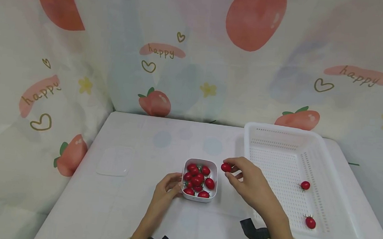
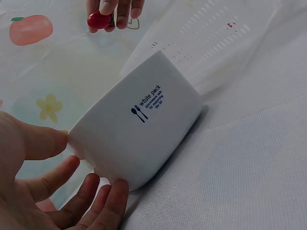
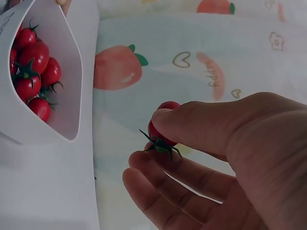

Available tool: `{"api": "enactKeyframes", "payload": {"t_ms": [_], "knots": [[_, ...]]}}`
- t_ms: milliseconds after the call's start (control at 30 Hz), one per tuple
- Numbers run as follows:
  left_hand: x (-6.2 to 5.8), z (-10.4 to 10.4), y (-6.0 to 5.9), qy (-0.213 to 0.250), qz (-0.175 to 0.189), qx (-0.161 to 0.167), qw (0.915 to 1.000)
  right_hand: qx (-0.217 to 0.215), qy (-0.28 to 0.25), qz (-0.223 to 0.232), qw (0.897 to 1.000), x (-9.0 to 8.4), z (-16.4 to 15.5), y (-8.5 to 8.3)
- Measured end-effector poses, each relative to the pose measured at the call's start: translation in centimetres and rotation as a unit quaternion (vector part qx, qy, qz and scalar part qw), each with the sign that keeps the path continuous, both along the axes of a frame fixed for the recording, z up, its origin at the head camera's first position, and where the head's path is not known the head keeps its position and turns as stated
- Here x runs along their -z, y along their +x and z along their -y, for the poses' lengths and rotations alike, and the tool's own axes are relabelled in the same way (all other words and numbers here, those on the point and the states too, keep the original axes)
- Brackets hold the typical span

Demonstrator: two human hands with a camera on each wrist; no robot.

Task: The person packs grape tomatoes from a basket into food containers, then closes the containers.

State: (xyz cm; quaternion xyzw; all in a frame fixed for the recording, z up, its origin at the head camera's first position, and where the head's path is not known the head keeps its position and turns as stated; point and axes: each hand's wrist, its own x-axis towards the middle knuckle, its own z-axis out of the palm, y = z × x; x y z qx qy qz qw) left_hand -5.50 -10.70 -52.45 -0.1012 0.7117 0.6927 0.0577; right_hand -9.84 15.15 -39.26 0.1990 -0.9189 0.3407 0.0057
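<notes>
My right hand pinches a cherry tomato between thumb and fingers, just right of a small white container. In the right wrist view, that tomato shows its green stem end toward the camera. Several cherry tomatoes lie inside the container, some with green calyxes. The left hand holds the container by its left side, thumb near the rim and fingers lower on the wall. Blue printing marks the container's side in the left wrist view.
To the right stands a large white perforated basket with two cherry tomatoes, one toward the middle and one nearer the front. A clear flat lid lies at the left of the white table. A printed curtain hangs behind.
</notes>
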Motion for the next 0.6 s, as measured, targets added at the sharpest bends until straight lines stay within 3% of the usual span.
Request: {"api": "enactKeyframes", "payload": {"t_ms": [500,600], "knots": [[-0.1,0.0,-0.1,0.010,0.004,-0.004,0.9999,0.001,-0.033,0.019,0.999,3.4,4.7,-0.8],[-0.1,0.0,0.0,0.018,0.006,-0.004,0.9998,0.007,-0.015,0.023,1.000,4.3,5.5,-0.5]]}}
